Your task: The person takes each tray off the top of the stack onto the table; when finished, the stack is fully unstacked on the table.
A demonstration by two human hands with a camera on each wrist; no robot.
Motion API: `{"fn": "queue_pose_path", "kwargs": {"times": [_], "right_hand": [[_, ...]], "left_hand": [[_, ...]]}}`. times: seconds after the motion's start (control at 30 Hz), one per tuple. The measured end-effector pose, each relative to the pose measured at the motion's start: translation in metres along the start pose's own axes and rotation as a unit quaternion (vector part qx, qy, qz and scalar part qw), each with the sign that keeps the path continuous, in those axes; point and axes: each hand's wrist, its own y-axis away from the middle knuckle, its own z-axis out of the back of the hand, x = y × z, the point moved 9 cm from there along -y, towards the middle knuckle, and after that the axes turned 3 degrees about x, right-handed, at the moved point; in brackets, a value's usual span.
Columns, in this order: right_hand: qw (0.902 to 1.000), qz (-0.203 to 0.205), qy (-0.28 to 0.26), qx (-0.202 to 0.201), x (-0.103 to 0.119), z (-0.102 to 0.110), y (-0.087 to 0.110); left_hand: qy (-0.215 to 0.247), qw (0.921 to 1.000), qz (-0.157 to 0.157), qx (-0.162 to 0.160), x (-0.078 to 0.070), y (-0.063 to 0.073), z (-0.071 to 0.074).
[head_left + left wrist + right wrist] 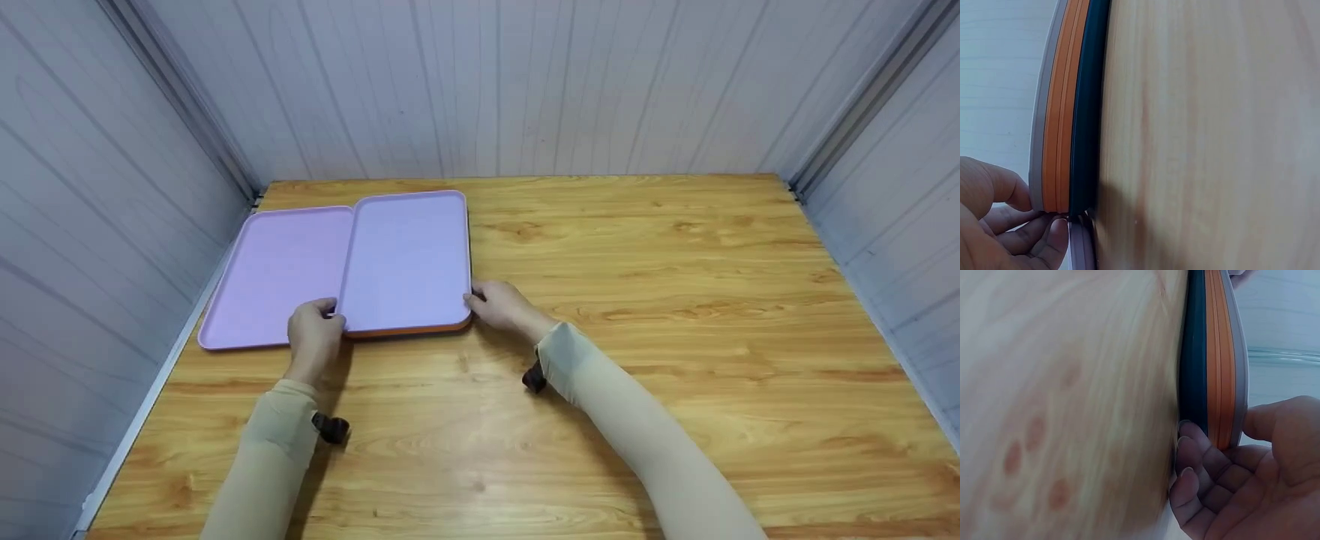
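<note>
A stack of rectangular trays lies on the table, a lilac tray on top, orange trays under it and a dark teal tray at the bottom. Left of the stack lies a pinkish-purple tray, flat, its right edge along the stack. My left hand grips the stack at its near left corner, beside the pinkish-purple tray. At the near right corner, my right hand holds the stack's edge, thumb at the lilac rim and curled fingers against the lower trays' side.
The wood-grain table stretches right and toward me. Pale panel walls enclose it at the back and both sides, the left wall close to the pinkish-purple tray. A small dark device sits on each wrist.
</note>
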Motion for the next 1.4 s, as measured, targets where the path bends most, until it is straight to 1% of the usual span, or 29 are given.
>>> {"fn": "queue_pose_path", "kwargs": {"times": [0.13, 0.23, 0.3, 0.63, 0.73, 0.8, 0.97, 1.2, 1.33, 1.4], "right_hand": [[0.9999, -0.008, -0.006, -0.011, 0.000, -0.001, 0.000], [0.9996, -0.023, -0.011, -0.015, -0.001, -0.003, 0.000], [0.9992, -0.030, -0.006, -0.025, 0.000, -0.003, 0.000], [0.9970, -0.040, 0.005, -0.067, 0.008, -0.002, -0.002], [0.9965, -0.047, 0.003, -0.069, 0.007, -0.002, -0.002], [0.9963, -0.051, -0.002, -0.069, 0.006, -0.002, -0.001], [0.9956, -0.063, -0.019, -0.067, 0.005, -0.001, -0.001], [0.9935, -0.083, -0.003, -0.078, 0.007, 0.004, 0.001], [0.9927, -0.076, -0.012, -0.093, 0.007, 0.008, 0.002], [0.9922, -0.067, -0.025, -0.103, 0.008, 0.011, 0.002]], "left_hand": [[0.006, 1.0000, -0.001, 0.000, 0.000, 0.000, 0.000], [0.006, 1.0000, -0.002, -0.003, 0.000, 0.000, 0.001], [0.007, 1.0000, -0.003, -0.005, 0.000, -0.001, 0.000], [0.012, 0.9999, -0.002, 0.003, 0.001, -0.001, -0.001], [0.016, 0.9999, -0.002, 0.005, 0.002, -0.001, -0.001], [0.017, 0.9998, -0.006, 0.002, 0.003, -0.001, -0.001], [0.003, 0.9996, -0.026, -0.008, 0.001, -0.001, 0.000], [-0.013, 0.9992, -0.037, -0.003, -0.001, -0.001, 0.000], [-0.017, 0.9990, -0.041, -0.004, -0.001, -0.001, -0.001], [-0.018, 0.9989, -0.043, -0.007, -0.001, 0.000, -0.001]]}}
